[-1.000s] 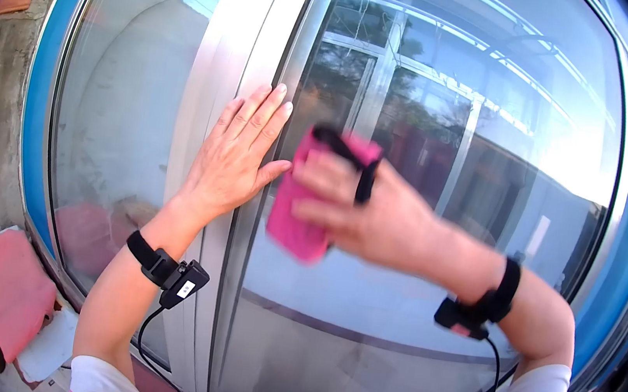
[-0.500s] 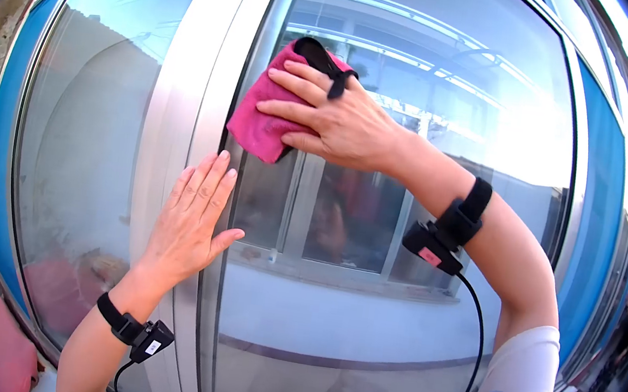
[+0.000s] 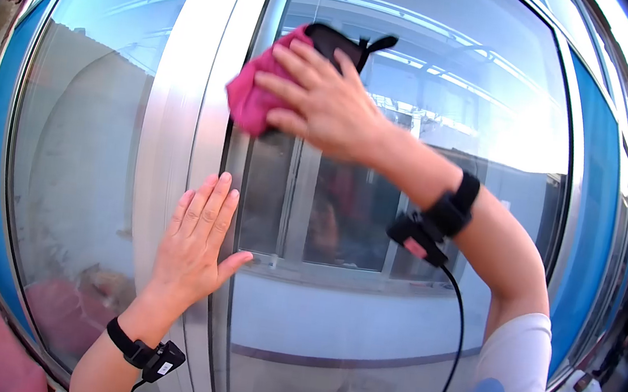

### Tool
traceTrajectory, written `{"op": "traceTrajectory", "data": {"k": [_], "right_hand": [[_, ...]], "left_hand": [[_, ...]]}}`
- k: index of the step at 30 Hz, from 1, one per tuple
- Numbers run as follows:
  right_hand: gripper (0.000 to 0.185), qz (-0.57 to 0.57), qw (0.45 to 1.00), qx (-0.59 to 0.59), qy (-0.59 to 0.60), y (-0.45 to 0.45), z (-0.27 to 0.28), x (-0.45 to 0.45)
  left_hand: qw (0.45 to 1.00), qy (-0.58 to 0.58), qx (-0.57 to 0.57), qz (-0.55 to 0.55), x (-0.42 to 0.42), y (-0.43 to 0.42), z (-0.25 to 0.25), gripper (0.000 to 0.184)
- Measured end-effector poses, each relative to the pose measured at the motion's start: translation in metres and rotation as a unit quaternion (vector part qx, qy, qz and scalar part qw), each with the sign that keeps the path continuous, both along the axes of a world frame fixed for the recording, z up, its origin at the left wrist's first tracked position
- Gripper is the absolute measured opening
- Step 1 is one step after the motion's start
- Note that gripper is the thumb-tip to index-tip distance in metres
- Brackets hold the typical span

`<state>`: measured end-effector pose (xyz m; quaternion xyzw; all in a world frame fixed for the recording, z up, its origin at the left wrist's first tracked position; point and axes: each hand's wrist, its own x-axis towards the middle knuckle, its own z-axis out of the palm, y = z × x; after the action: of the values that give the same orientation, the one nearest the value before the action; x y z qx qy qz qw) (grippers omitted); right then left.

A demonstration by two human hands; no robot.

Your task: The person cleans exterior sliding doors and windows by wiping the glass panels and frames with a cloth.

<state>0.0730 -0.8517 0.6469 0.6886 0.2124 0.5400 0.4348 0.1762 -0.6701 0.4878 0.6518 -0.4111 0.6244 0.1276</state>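
Fingers of the right hand (image 3: 332,116) are lying spread and nearly straight over a pink cloth (image 3: 246,100), pressing it flat rather than closing around it. Beyond their tips, the cloth's pink edge is reaching left onto the dark border of the window pane (image 3: 410,310), close beside the silver metal frame (image 3: 175,101). Above these fingers, a black backing (image 3: 333,42) is showing, and a black strap (image 3: 380,45) is sticking out past its upper right edge. To their right and below, open glass is extending toward the far frame edge, leaving broad room.

Below the cloth, the left hand (image 3: 196,248) is standing open over the silver metal frame, its four fingers pointing up and lying close together, its thumb angling out toward the glass edge; it is holding nothing. Whether its palm is touching the metal, I cannot tell. Left of those fingers, a second glass pane (image 3: 94,138) is opening out. Behind the right fingers, a black wrist device (image 3: 432,226) is trailing a cable (image 3: 462,332) downward, in front of the glass.
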Motion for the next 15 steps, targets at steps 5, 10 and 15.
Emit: {"op": "traceTrajectory", "data": {"k": [5,10,15], "right_hand": [[0.038,0.075,0.992,0.032,-0.093,-0.047,0.049,-0.021],[0.053,-0.044,0.949,0.207,-0.232,-0.097,0.175,-0.056],[0.052,-0.048,0.981,0.156,-0.106,-0.083,-0.024,-0.087]], "left_hand": [[1.000,0.000,-0.001,0.002,-0.002,-0.001,-0.001,0.077],[1.000,0.001,-0.001,-0.005,0.000,0.001,-0.001,0.077],[1.000,-0.004,0.000,-0.019,0.002,-0.001,-0.006,0.075]]}}
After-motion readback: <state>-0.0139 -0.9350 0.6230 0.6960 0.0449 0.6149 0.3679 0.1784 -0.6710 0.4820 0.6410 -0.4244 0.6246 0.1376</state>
